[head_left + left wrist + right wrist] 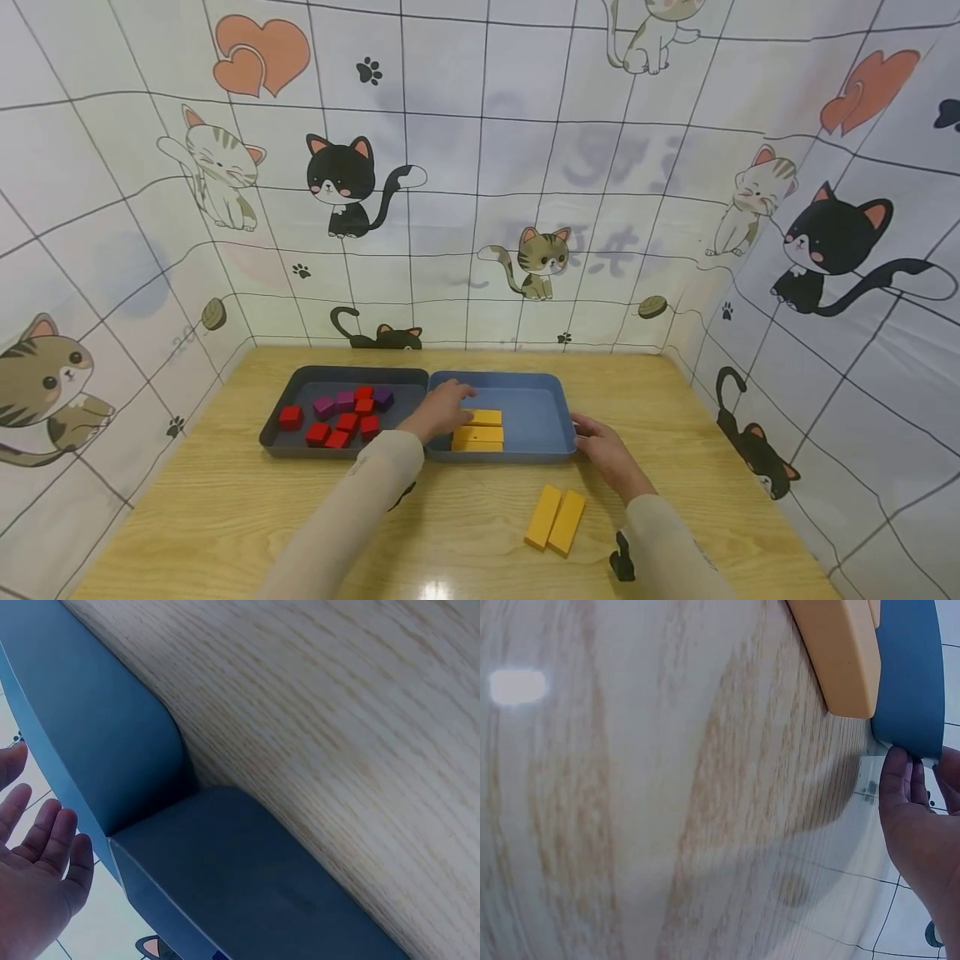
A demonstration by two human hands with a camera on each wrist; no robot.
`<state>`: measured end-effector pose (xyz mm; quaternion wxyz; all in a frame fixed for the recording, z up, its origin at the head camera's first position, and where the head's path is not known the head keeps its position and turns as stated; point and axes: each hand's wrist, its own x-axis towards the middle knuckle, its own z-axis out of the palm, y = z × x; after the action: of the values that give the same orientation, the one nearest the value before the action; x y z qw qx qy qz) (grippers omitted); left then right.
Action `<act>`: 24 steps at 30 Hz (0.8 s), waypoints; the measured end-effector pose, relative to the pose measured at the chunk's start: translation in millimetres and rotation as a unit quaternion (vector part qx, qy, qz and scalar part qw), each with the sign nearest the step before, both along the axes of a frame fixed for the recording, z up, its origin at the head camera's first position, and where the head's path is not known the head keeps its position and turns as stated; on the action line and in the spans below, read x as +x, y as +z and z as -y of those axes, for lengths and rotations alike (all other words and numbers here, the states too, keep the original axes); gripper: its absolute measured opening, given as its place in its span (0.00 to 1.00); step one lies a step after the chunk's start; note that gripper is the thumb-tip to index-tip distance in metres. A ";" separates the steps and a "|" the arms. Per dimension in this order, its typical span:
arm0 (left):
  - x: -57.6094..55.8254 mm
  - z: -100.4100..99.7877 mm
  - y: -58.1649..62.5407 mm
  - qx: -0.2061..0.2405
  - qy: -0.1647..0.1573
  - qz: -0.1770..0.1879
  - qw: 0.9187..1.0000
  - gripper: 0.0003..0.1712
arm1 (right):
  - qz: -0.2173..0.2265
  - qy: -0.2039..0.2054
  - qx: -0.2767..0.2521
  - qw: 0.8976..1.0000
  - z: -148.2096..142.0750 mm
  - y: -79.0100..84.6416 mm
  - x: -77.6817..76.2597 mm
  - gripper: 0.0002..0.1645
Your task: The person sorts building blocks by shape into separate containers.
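In the head view, my left hand (445,408) reaches over the near left part of a blue tray (536,417), beside several yellow blocks (480,434) lying in a stack of rows there. Its fingers look loosely spread in the left wrist view, and no object shows in the left hand (45,862). At the tray's right side, my right hand (603,446) grips the edge. The right wrist view shows the fingers (895,776) and thumb at the tray's end wall. Two more yellow blocks (555,521) lie side by side on the table in front.
A dark grey tray (281,446) adjoins the blue one on the left, with several red cubes (318,434) and purple cubes (324,407) inside. Both trays stand on a wood-grain table (480,517). Cat-patterned sheeting (450,167) encloses the back and sides.
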<state>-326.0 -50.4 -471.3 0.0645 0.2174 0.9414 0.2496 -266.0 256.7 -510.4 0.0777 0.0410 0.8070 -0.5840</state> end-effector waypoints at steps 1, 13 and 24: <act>-0.1 0.4 -0.2 0.001 -0.001 -0.001 1.000 0.24 | 0.000 0.000 -0.001 1.000 0.2 0.0 -0.3 0.32; 5.7 1.2 0.7 0.029 -0.026 -0.011 0.999 0.25 | 0.003 -0.001 0.000 1.000 -0.1 0.9 -1.2 0.31; 31.2 0.1 1.9 0.087 -0.038 -0.008 0.995 0.27 | 0.007 0.002 0.007 1.000 -0.2 0.9 0.4 0.32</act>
<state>-294.9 -50.5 -469.5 0.0472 0.2598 0.9076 0.3265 -265.6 256.9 -509.5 0.0846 0.0442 0.8106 -0.5777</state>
